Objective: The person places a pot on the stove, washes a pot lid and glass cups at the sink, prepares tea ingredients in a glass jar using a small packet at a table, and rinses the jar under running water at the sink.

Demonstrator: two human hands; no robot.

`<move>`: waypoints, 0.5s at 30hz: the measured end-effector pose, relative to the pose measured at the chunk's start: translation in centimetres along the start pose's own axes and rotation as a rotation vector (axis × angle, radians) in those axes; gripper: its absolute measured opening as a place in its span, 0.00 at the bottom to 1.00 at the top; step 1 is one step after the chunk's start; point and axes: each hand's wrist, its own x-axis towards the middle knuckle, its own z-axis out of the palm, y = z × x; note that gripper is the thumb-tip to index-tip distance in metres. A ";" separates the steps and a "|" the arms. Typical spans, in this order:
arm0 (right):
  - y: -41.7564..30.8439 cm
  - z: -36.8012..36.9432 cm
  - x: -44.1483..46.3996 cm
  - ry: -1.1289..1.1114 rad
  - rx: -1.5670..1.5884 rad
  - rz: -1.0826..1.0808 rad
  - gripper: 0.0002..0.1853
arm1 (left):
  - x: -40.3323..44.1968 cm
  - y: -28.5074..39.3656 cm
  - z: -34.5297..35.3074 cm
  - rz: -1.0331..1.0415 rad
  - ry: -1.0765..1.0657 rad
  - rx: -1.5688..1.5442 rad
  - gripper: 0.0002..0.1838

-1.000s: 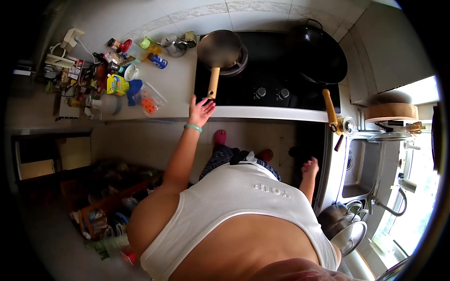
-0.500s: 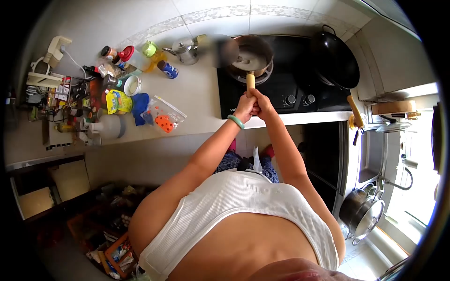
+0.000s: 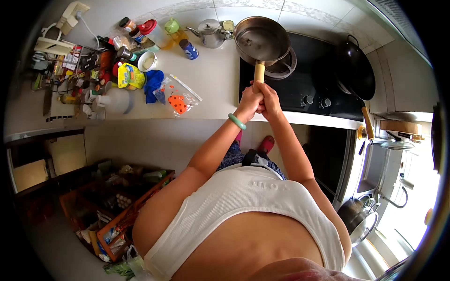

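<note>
A deep saucepan (image 3: 261, 41) with a pale wooden handle is held over the stove's left edge, partly beside the burner ring (image 3: 287, 66). A little dark residue or liquid shows on its bottom; which of these I cannot tell. My left hand (image 3: 249, 103), with a green bangle on the wrist, is closed around the lower handle. Clasped against it from the other side, my right hand (image 3: 268, 100) grips the same handle, and the fingers overlap. Whether the pan touches the stove is hard to tell.
A steel teapot (image 3: 212, 34) and a blue-labelled shaker (image 3: 189, 49) stand left of the pan. A zip bag (image 3: 180, 98) and a yellow pouch (image 3: 130, 76) lie on the counter. A black wok (image 3: 358, 70) sits at right, its wooden handle (image 3: 367, 122) past the stove's edge.
The saucepan has moved left relative to the burner, uncovering more of the ring. Both hands still grip its handle. The whole view has shifted, and a blurred dark patch beside the pan is gone.
</note>
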 end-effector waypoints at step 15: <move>9.5 3.6 0.6 -0.021 -0.097 0.441 0.17 | -5.5 -2.5 -9.9 -0.069 0.185 -0.118 0.05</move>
